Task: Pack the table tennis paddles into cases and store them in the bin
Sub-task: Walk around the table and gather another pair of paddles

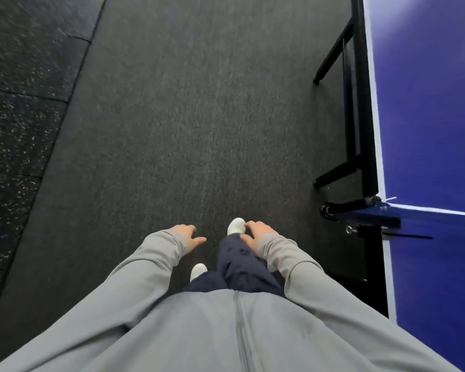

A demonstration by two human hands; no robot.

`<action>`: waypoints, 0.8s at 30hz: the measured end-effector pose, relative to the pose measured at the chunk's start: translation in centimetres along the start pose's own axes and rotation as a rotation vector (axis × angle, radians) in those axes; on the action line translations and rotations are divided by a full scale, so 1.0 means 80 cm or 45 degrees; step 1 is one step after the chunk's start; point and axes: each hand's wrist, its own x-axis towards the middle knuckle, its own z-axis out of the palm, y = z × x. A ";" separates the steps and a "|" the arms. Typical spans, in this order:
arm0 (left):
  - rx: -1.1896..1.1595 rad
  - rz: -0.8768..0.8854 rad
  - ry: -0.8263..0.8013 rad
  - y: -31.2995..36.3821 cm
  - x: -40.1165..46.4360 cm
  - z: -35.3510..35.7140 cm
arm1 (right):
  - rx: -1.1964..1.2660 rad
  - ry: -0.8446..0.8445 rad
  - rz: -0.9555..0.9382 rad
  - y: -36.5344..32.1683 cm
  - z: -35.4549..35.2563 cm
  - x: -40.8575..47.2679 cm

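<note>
Here, both hands, left [186,235] and right [258,232], hang loose and empty beside the blue desk [427,108]; no paddles, cases or bin visible, so packing looks unbegun.

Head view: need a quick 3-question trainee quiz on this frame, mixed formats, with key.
1. True or false: the left hand grips a paddle.
2. Multiple choice: the blue table tennis table lies at the A) left edge, B) right edge, C) bottom centre of the view.
3. Fill in: the right hand hangs in front of the person's dark ____ leg.

Key:
1. False; both hands are empty, fingers loosely curled, and no paddle, case or bin shows.
2. B.
3. Trouser; a white shoe steps forward on the grey carpet beyond it.
</note>
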 end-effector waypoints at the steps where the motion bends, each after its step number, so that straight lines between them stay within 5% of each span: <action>1: 0.011 0.006 0.008 0.007 0.013 -0.018 | 0.012 0.002 -0.002 -0.002 -0.017 0.015; 15: 0.087 0.234 0.147 0.133 0.167 -0.304 | 0.164 0.074 0.137 0.004 -0.271 0.181; 24: 0.183 0.265 0.075 0.120 0.298 -0.484 | 0.342 0.113 0.405 -0.022 -0.402 0.292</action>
